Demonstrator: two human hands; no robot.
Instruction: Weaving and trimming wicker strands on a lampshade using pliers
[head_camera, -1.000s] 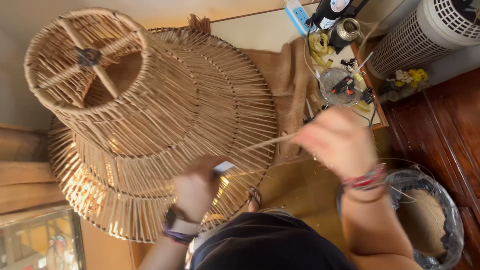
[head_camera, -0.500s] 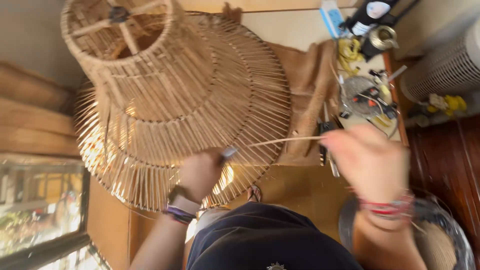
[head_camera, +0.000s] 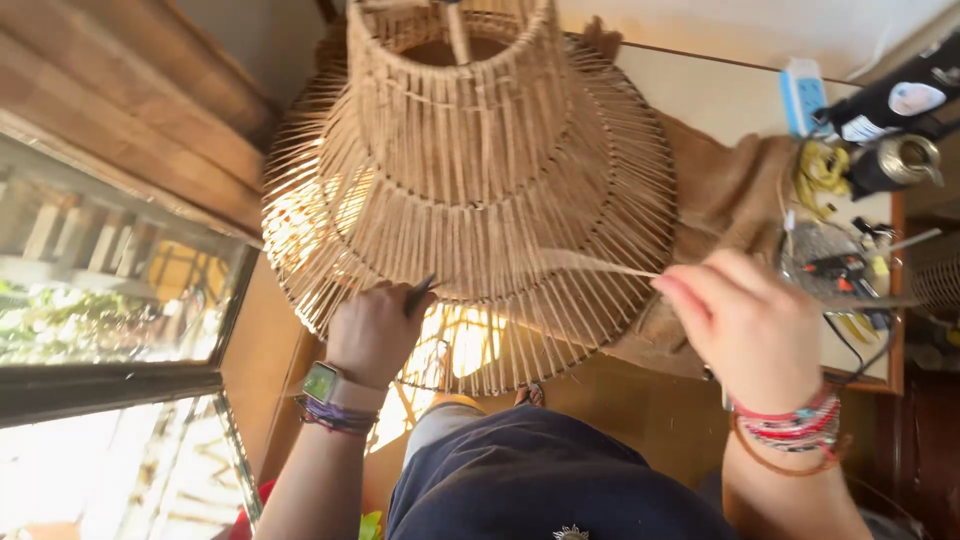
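Note:
A large tiered lampshade frame (head_camera: 480, 190) wrapped in tan twine stands on a table in front of me. My left hand (head_camera: 378, 330) presses against its lower rim and grips a small dark tool (head_camera: 418, 296) between fingers and frame. My right hand (head_camera: 745, 325) is off the frame's right side, pinching a pale strand of twine (head_camera: 590, 264) pulled taut from the wrapped ring. A watch and cord bracelets are on my left wrist; beaded bracelets are on the right.
Burlap cloth (head_camera: 730, 190) lies under the frame's right side. Beyond it sit a blue-white power strip (head_camera: 803, 95), yellow cord (head_camera: 820, 170), a metal cup (head_camera: 900, 160) and assorted small tools (head_camera: 845, 270). A window (head_camera: 110, 300) is at left.
The view has shifted, so the frame now sits further right and higher. My right hand has moved a little left and down with the strand. My left hand stays on the rim.

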